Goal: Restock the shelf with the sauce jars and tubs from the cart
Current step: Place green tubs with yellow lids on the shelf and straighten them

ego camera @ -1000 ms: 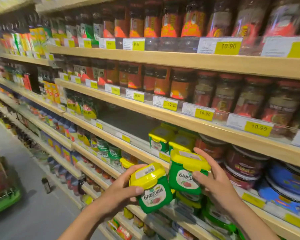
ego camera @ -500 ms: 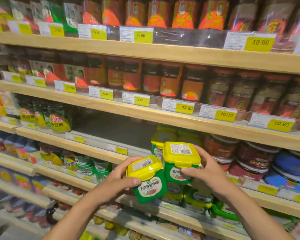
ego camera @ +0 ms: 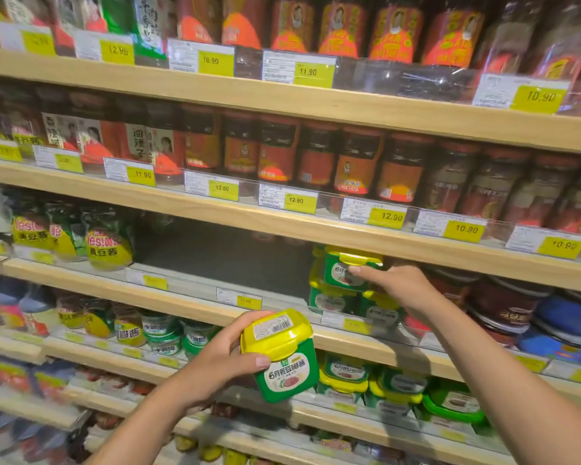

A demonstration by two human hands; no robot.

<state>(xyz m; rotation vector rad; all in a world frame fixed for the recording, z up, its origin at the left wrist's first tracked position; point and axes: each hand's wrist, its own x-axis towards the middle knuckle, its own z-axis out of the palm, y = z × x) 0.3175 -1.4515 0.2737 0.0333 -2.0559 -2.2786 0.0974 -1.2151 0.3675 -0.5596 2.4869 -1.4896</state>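
1. Since the earlier frame, the right hand (ego camera: 398, 285) has carried its tub (ego camera: 348, 271) from in front of the chest up onto the stack on the shelf (ego camera: 188, 290).
2. Its fingers wrap the tub's front and side, likely steadying it so the stack stays straight.
3. The left hand (ego camera: 222, 359) grips a second green tub (ego camera: 285, 357) by its yellow lid, tilted, below the shelf edge, probably waiting its turn.
4. The empty bay to the left leaves room.

Right hand (ego camera: 398, 283) hides stacked tub's (ego camera: 344, 273) right side.
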